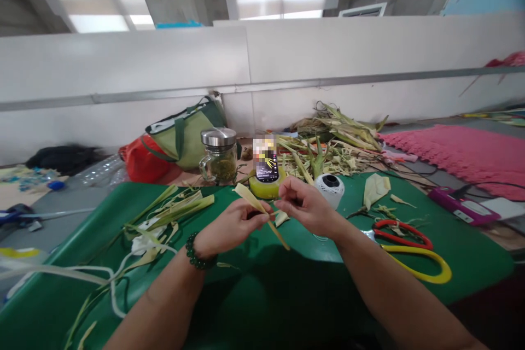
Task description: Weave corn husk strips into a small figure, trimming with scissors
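My left hand [233, 227], with a green bead bracelet [196, 251] at the wrist, pinches a pale corn husk strip [251, 197]. The strip's wide end points up and away, and a narrow yellowish tail runs down past the fingers. Close beside it, my right hand [305, 205] has its thumb and fingers closed near the husk; what they grip is too thin to make out. Just behind my right hand stands a white spool of thread [329, 191]. A phone [266, 167] leans upright on a yellow-green holder [264, 187] beyond both hands.
Red-and-yellow-handled scissors [410, 254] lie right on the green mat [262, 306]. Husk strips [180, 210] and a white cable [112, 284] lie left. Behind are a glass jar [219, 161], a green bag [184, 131], a husk pile [340, 136] and a purple power bank [463, 205].
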The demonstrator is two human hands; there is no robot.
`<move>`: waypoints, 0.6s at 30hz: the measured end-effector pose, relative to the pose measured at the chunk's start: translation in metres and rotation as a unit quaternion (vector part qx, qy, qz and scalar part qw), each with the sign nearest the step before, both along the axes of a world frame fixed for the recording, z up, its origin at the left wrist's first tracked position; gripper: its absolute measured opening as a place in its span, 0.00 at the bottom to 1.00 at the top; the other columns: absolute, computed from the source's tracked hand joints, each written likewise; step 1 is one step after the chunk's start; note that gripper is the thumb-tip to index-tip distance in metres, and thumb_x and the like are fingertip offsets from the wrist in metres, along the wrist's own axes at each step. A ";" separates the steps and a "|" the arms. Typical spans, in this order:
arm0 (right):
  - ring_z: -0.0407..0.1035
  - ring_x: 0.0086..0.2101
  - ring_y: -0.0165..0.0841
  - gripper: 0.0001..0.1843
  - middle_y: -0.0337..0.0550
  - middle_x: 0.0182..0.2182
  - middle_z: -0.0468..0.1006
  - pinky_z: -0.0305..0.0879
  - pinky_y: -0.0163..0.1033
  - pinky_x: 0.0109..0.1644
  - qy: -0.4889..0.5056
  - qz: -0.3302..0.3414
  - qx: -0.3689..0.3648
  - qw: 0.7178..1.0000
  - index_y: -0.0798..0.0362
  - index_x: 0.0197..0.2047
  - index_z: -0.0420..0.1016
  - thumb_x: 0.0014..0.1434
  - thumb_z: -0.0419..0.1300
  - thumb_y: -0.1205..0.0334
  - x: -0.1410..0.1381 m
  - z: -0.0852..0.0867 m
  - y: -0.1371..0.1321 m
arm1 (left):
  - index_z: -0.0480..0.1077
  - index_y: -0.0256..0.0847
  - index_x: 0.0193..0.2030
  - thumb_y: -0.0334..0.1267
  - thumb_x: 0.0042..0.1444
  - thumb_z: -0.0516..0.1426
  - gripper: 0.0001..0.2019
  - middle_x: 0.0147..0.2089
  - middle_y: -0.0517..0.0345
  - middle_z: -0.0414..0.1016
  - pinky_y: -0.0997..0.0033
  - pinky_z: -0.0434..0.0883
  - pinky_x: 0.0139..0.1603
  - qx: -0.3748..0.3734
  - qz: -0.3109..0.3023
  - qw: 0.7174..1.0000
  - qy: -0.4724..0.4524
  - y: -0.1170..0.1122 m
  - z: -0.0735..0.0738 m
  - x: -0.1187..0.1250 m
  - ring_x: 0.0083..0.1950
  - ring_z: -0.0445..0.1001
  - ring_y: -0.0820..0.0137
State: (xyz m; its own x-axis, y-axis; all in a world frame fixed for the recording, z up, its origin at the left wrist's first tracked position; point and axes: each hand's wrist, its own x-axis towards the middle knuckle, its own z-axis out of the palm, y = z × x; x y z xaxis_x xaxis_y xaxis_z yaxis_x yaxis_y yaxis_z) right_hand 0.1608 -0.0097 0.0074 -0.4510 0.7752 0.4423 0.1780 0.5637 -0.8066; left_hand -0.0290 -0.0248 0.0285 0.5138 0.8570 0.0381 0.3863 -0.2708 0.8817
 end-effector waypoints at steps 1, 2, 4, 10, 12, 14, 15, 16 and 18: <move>0.54 0.22 0.25 0.08 0.32 0.22 0.61 0.52 0.30 0.24 -0.010 0.003 -0.002 1.000 0.52 0.32 0.61 0.59 0.55 0.58 0.001 0.001 0.001 | 0.75 0.36 0.35 0.42 0.54 0.56 0.12 0.28 0.57 0.72 0.75 0.64 0.29 -0.015 -0.004 1.000 -0.004 0.001 0.000 -0.001 0.28 0.65 0.71; 0.55 0.23 0.26 0.08 0.34 0.23 0.63 0.53 0.31 0.25 -0.026 0.003 -0.001 1.000 0.52 0.32 0.62 0.60 0.54 0.58 0.001 0.002 0.002 | 0.75 0.36 0.35 0.44 0.54 0.55 0.13 0.27 0.58 0.70 0.75 0.63 0.29 -0.025 -0.004 1.000 -0.011 0.001 -0.001 -0.001 0.27 0.64 0.72; 0.57 0.25 0.26 0.09 0.36 0.24 0.65 0.54 0.31 0.26 -0.062 -0.002 0.008 0.998 0.53 0.31 0.65 0.60 0.53 0.57 0.002 0.004 0.003 | 0.75 0.35 0.33 0.48 0.56 0.53 0.17 0.24 0.59 0.67 0.75 0.62 0.26 -0.042 0.011 0.999 -0.021 0.001 -0.001 0.000 0.25 0.63 0.73; 0.56 0.22 0.25 0.20 0.33 0.20 0.62 0.50 0.31 0.25 -0.154 0.076 0.002 0.985 0.55 0.24 0.66 0.63 0.50 0.51 0.005 0.009 -0.002 | 0.73 0.38 0.27 0.48 0.59 0.50 0.19 0.28 0.58 0.71 0.74 0.66 0.36 0.025 -0.016 0.999 0.014 -0.002 0.003 0.006 0.32 0.69 0.70; 0.52 0.21 0.24 0.22 0.32 0.18 0.57 0.47 0.31 0.24 -0.164 0.110 0.018 0.980 0.54 0.21 0.63 0.63 0.50 0.52 0.006 0.010 -0.004 | 0.74 0.39 0.32 0.44 0.59 0.51 0.15 0.34 0.58 0.75 0.74 0.66 0.44 0.052 -0.058 0.997 0.021 -0.003 0.004 0.006 0.39 0.71 0.68; 0.48 0.20 0.23 0.23 0.31 0.18 0.52 0.44 0.31 0.24 -0.157 0.132 0.044 0.978 0.54 0.20 0.60 0.64 0.49 0.54 0.006 0.010 -0.006 | 0.74 0.39 0.35 0.41 0.60 0.50 0.13 0.35 0.57 0.76 0.73 0.67 0.45 0.073 -0.079 0.994 0.038 -0.005 0.005 0.005 0.40 0.72 0.68; 0.47 0.20 0.23 0.23 0.31 0.18 0.50 0.43 0.32 0.24 -0.152 0.137 0.058 0.977 0.54 0.19 0.58 0.64 0.50 0.56 0.007 0.009 -0.007 | 0.73 0.39 0.37 0.41 0.60 0.49 0.13 0.35 0.56 0.76 0.73 0.67 0.43 0.087 -0.086 0.991 0.049 -0.006 0.005 0.004 0.39 0.72 0.68; 0.46 0.20 0.23 0.23 0.31 0.18 0.49 0.42 0.32 0.24 -0.149 0.141 0.072 0.976 0.54 0.19 0.57 0.64 0.50 0.57 0.007 0.009 -0.007 | 0.73 0.39 0.38 0.40 0.61 0.49 0.12 0.35 0.56 0.76 0.73 0.67 0.42 0.105 -0.093 0.988 0.061 -0.007 0.005 0.002 0.38 0.71 0.68; 0.45 0.20 0.23 0.22 0.30 0.18 0.48 0.42 0.33 0.24 -0.145 0.145 0.093 0.974 0.54 0.18 0.55 0.64 0.50 0.58 0.007 0.007 -0.007 | 0.72 0.39 0.38 0.39 0.61 0.49 0.12 0.36 0.54 0.75 0.73 0.67 0.41 0.139 -0.110 0.981 0.085 -0.008 0.006 -0.001 0.38 0.71 0.67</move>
